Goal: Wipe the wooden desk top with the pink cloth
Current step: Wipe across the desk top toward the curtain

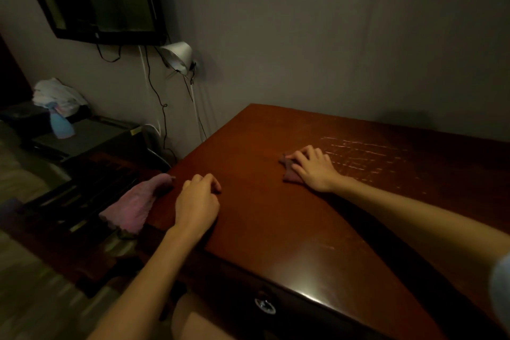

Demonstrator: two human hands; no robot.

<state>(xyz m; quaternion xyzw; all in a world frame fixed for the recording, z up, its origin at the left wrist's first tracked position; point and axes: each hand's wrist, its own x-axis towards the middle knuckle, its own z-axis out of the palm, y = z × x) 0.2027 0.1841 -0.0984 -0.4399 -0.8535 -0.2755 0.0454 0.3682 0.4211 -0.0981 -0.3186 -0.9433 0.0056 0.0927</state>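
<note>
Wiping is under way: the right hand (314, 168) presses the pink cloth (290, 175) flat under spread fingers, mid-desk (276, 234). The left hand (197, 201) rests loosely curled and holds nothing, near the left edge beside a draped towel (132, 207). The next stroke probably needs steady pressure toward an uncovered edge.

The surface (276, 215) is dark red-brown wood under a glossy varnish. It is smooth where light glints near the front edge, but scuffed with pale, dull scratches toward the far right. Under my right grip (311, 167) the mauve-pink cloth (288, 171) looks soft, matt and crumpled. The pale pink towel (132, 210) over the left edge is fluffier. The drawer knob (265, 305) shines like metal, the white lamp shade (178, 56) is smooth and the wall (331, 36) is matt
</note>
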